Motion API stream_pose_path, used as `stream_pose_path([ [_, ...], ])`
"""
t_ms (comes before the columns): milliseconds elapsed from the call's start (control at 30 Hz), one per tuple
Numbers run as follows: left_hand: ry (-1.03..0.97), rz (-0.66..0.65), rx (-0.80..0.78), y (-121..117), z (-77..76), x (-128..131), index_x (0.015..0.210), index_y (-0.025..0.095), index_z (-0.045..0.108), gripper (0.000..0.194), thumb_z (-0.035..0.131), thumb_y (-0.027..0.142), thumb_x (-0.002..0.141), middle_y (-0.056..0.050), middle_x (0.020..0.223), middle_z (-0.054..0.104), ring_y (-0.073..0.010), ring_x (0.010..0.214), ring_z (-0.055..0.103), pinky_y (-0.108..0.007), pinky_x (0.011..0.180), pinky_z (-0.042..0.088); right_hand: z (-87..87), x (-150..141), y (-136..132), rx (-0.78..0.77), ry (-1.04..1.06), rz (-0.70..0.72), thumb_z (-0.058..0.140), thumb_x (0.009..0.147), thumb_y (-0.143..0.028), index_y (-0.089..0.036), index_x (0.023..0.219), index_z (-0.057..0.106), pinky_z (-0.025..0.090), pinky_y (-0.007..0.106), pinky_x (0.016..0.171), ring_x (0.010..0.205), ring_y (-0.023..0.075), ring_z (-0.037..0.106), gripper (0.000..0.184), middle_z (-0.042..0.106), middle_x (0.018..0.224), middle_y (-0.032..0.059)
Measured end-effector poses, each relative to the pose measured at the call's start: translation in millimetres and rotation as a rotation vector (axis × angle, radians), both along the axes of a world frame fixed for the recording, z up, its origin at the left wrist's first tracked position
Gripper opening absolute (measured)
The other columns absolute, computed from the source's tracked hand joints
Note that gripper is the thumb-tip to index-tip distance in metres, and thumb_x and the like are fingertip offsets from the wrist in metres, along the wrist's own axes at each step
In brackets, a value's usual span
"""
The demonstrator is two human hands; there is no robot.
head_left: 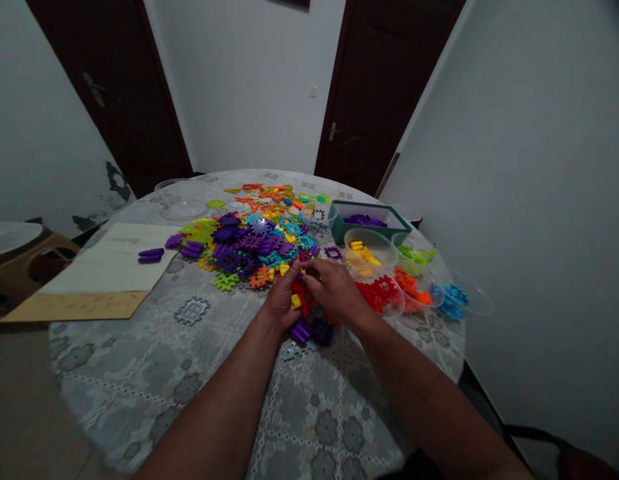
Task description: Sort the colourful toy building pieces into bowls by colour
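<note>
The fingers point(319, 277) hide most of the red plastic pieces point(300, 295) beneath them.

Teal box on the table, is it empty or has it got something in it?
Not empty. Purple plastic building pieces lie inside the open-topped teal box, showing above its front wall.

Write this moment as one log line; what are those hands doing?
Left hand: at red plastic piece | Right hand: at same piece | Nearby: purple pieces | Surface: round table
</note>
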State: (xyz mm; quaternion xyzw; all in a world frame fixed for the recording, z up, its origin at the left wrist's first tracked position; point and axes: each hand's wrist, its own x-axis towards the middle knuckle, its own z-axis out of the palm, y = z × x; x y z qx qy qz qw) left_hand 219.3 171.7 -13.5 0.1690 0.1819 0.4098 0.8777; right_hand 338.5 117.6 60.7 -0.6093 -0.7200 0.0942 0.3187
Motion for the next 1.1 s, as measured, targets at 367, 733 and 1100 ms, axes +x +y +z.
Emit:
stream_pose_path([
  [367, 0.189, 0.018, 0.021, -6.7, 14.5, -7.4, 0.114, 0.018, 0.071, 0.036, 0.077, 0.046, 0.093, -0.009, 0.091, 0.078, -0.0195, 0.057, 0.073, -0.026, 0.04, 0.055, 8.4, 52.5, 4.6, 0.059, 0.325, -0.122, 0.064, 0.095, -0.031, -0.02, 0.106, 0.078, 0.054, 0.034, 0.082, 0.088, 0.0209, 0.072, 0.02, 0.08, 0.1, 0.0059],
  [733, 0.241, 0.066, -0.003, -4.2, 12.6, -8.0, 0.11, 0.018, 0.073, 0.03, 0.081, 0.032, 0.085, -0.004, 0.082, 0.074, -0.0168, 0.054, 0.069, -0.025, 0.041, 0.054, 25.6, 135.1, 23.1, 0.387, -0.13, -0.562, 0.059, 0.09, -0.026, -0.013, 0.11, 0.077, 0.053, 0.048, 0.096, 0.094, 0.03, 0.071, 0.03, 0.078, 0.109, 0.0189],
  [1100, 0.22, 0.063, 0.052, -7.1, 17.3, -11.3, 0.112, 0.016, 0.074, 0.032, 0.079, 0.02, 0.08, -0.002, 0.086, 0.074, -0.0159, 0.057, 0.068, -0.027, 0.042, 0.058, 6.5, 30.2, -7.8, -0.052, -0.023, -0.022, 0.062, 0.102, -0.027, -0.021, 0.106, 0.078, 0.051, 0.033, 0.081, 0.087, 0.0218, 0.073, 0.017, 0.081, 0.096, 0.0079],
])
